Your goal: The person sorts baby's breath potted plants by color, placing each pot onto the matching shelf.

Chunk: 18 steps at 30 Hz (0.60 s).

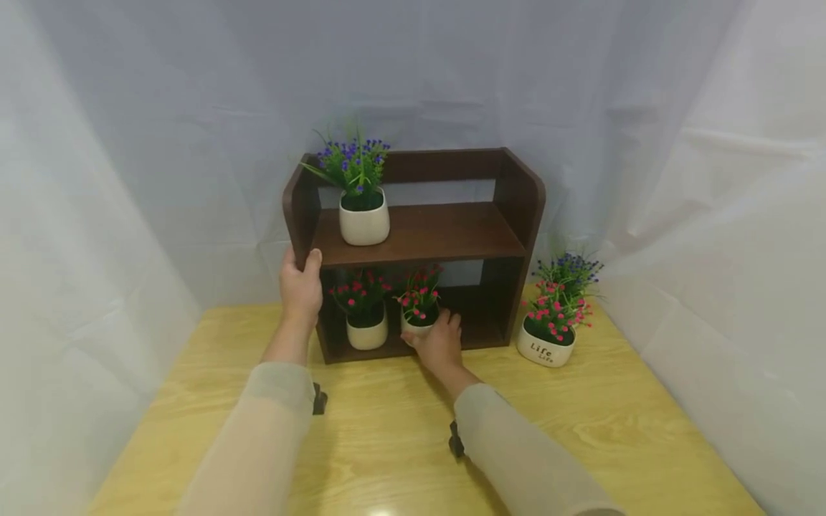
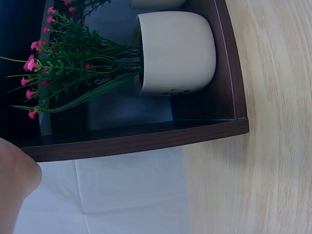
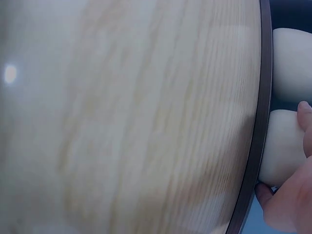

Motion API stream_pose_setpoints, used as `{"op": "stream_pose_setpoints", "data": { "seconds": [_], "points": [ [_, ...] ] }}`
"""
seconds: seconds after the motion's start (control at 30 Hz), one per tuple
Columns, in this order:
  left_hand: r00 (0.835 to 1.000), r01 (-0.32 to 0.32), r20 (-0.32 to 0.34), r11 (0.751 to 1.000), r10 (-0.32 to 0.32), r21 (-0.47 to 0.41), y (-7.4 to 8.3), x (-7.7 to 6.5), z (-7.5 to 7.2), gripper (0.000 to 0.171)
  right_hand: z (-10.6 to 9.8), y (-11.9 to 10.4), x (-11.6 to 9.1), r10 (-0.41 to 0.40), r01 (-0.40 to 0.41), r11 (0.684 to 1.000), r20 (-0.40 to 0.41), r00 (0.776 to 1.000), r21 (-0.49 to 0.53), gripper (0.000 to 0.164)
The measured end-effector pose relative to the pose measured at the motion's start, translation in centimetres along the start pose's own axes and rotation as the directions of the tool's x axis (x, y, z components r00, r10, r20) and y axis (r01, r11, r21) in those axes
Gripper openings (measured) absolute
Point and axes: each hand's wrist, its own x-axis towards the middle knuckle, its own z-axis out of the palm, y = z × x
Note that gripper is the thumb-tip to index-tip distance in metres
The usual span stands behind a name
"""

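Observation:
A dark brown two-tier wooden shelf [image 1: 452, 233] stands on the table. My left hand [image 1: 300, 290] grips its left side panel, thumb at the front edge; part of that hand shows in the left wrist view. On the lower tier, my right hand [image 1: 440, 344] holds a white pot of red flowers [image 1: 419, 326] with thumb and fingers on either side. To its left, a second white pot with red flowers [image 1: 368, 333] sits on the same tier. In the right wrist view, fingers lie against the held pot [image 3: 282, 146]. A white pot with purple flowers [image 1: 364, 222] stands on the upper tier's left.
Right of the shelf, a white pot marked "Life" [image 1: 545, 350] with pink flowers stands on the light wooden table [image 1: 581, 416]. Purple flowers [image 1: 571, 271] show behind it. Pale sheeting [image 1: 710, 215] hangs behind and at both sides.

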Motion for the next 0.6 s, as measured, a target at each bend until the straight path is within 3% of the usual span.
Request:
{"op": "stream_pose_setpoints", "data": {
  "seconds": [0.6],
  "points": [
    [1.0, -0.01, 0.002, 1.0, 0.01, -0.007, -0.28, 0.11, -0.03, 0.051, 0.33, -0.57, -0.3, 0.038, -0.037, 0.999, -0.017, 0.999, 0.022, 0.1]
  ]
}}
